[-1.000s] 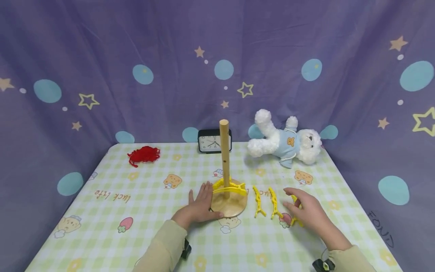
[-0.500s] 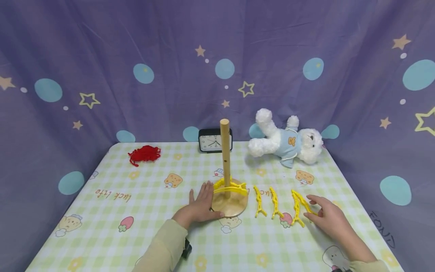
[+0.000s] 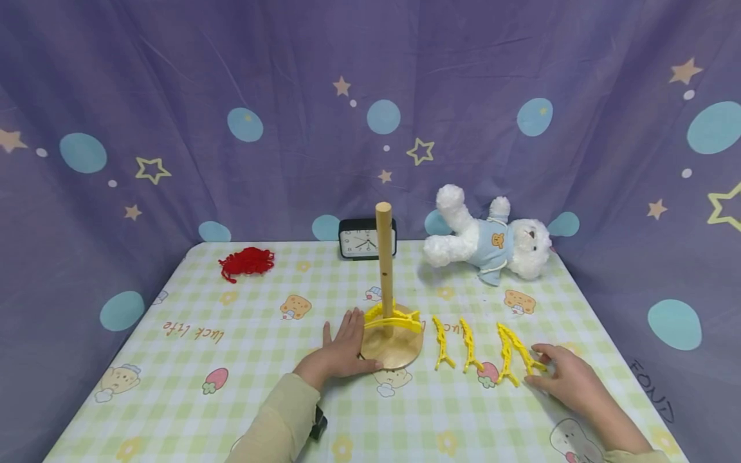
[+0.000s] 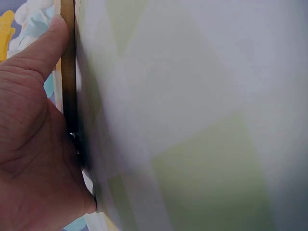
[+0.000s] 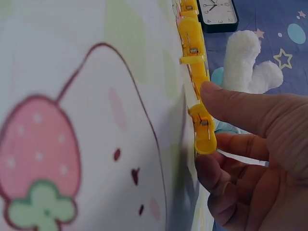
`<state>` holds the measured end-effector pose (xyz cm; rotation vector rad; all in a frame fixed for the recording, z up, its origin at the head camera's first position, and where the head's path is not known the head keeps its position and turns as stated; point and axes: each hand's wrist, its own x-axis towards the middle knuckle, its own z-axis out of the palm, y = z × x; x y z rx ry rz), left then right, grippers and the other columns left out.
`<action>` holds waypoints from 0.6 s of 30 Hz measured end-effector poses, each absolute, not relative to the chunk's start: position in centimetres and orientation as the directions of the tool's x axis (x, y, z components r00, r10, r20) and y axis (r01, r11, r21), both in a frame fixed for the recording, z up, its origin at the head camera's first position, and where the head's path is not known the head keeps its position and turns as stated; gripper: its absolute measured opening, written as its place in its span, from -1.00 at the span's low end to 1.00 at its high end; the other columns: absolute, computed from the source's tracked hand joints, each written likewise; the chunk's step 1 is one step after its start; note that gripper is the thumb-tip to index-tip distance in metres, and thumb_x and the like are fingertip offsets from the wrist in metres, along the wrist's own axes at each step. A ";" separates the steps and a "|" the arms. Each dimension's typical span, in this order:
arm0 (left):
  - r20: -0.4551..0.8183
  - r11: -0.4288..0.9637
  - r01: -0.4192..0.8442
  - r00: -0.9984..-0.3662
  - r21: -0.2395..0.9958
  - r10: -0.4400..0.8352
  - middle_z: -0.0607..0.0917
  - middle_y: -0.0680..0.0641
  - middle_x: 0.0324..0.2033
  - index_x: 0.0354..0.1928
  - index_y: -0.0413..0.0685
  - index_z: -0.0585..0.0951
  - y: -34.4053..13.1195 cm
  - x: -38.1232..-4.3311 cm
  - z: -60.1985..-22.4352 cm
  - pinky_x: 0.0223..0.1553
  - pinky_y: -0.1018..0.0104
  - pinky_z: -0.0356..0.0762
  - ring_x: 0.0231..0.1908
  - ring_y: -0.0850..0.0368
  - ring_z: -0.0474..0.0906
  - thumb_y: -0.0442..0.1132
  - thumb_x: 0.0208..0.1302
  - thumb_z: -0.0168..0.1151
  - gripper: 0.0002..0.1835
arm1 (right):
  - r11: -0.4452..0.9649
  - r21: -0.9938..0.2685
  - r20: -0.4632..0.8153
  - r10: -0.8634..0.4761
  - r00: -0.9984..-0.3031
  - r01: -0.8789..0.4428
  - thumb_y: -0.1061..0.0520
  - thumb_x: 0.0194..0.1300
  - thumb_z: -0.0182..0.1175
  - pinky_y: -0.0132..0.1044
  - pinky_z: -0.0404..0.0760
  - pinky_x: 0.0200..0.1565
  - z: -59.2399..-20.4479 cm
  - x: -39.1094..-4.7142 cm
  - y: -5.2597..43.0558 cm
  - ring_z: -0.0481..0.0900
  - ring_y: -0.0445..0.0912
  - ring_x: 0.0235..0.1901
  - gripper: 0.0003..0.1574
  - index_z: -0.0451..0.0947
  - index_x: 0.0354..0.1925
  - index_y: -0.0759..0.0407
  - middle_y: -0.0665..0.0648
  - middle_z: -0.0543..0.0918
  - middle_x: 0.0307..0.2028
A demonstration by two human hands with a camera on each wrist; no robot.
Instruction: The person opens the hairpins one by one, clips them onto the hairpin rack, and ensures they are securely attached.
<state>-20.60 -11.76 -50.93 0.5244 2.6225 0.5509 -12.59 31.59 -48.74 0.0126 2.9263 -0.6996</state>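
Stand (image 3: 384, 257): one. Yellow clips (image 3: 467, 346): four right of it, at least one on it. Behind it, one each: clock (image 3: 357, 244), toy (image 3: 491, 244), yarn (image 3: 247, 262).

Curtained-in setup, home or studio can't tell: purple star-print curtain (image 3: 301, 58) on three sides, cartoon-checked desk (image 3: 173, 405), white plush toy (image 3: 486, 243), clock (image 3: 354, 242) at back.

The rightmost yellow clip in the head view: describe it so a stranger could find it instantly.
Find the round wooden base with its pole on the checked tablecloth. To its right lie four yellow clips in a row. Yours is the last clip, nearest the right hand and the most slanted of the four.
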 end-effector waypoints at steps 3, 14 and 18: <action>-0.318 0.849 0.273 -0.840 0.453 0.440 -0.40 -0.15 0.51 0.52 -0.18 -0.32 -11.7 -20.4 -50.4 0.30 -0.25 -0.70 0.48 -0.04 -0.55 0.42 0.17 0.15 0.25 | 0.890 -0.452 -0.150 -0.012 -0.989 0.058 -0.20 -0.08 0.52 0.07 0.52 -0.13 -48.7 -12.6 31.7 0.57 0.12 -0.18 -0.12 0.52 0.03 0.37 0.24 0.63 -0.14; -0.317 0.850 0.282 -0.838 0.445 0.444 -0.33 -0.20 0.51 0.52 -0.23 -0.27 -11.5 -19.9 -49.3 0.31 -0.29 -0.61 0.49 -0.11 -0.48 0.36 0.20 0.17 0.21 | 0.901 -0.430 -0.166 -0.016 -0.986 0.057 -0.19 -0.10 0.54 0.07 0.50 -0.15 -49.1 -12.9 31.7 0.53 0.08 -0.19 -0.28 0.53 -0.17 0.27 0.16 0.55 -0.23; -0.318 0.853 0.281 -0.839 0.440 0.441 -0.34 -0.19 0.51 0.52 -0.22 -0.27 -11.5 -20.0 -49.2 0.32 -0.28 -0.61 0.49 -0.09 -0.49 0.37 0.20 0.16 0.22 | 0.899 -0.434 -0.161 -0.014 -0.987 0.058 -0.18 -0.09 0.54 0.06 0.50 -0.16 -49.1 -13.0 31.7 0.52 0.06 -0.21 -0.33 0.53 -0.19 0.24 0.13 0.53 -0.25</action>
